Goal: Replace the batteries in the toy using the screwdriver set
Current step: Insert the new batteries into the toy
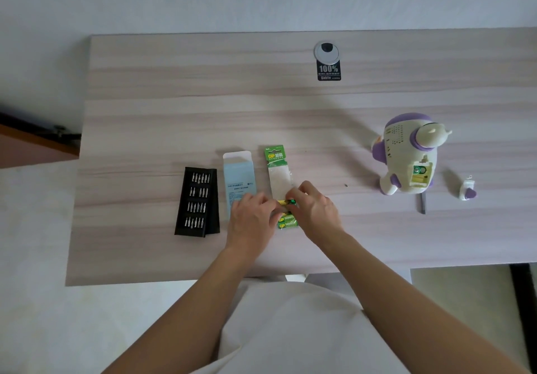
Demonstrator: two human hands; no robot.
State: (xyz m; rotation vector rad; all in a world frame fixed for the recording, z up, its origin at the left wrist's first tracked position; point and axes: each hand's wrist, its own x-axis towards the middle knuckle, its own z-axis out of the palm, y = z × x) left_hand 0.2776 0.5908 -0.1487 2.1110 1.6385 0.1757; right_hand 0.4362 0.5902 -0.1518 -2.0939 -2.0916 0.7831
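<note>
A white and purple toy [406, 153] lies on its front at the table's right, its battery compartment [420, 173] open with a battery inside. The removed cover [467, 190] lies to its right. A grey screwdriver [422, 203] pokes out below the toy. A green battery pack [279, 170] lies mid-table. My left hand [251, 218] and my right hand [315, 209] both pinch a green and gold battery [286, 202] at the pack's lower end. More green batteries [287, 221] lie under my hands.
A black open bit case [197, 201] with several bits lies left of my hands, a light blue box [239, 182] beside it. A small dark screw [346, 185] lies left of the toy. A cable grommet [326, 51] and black label sit far back.
</note>
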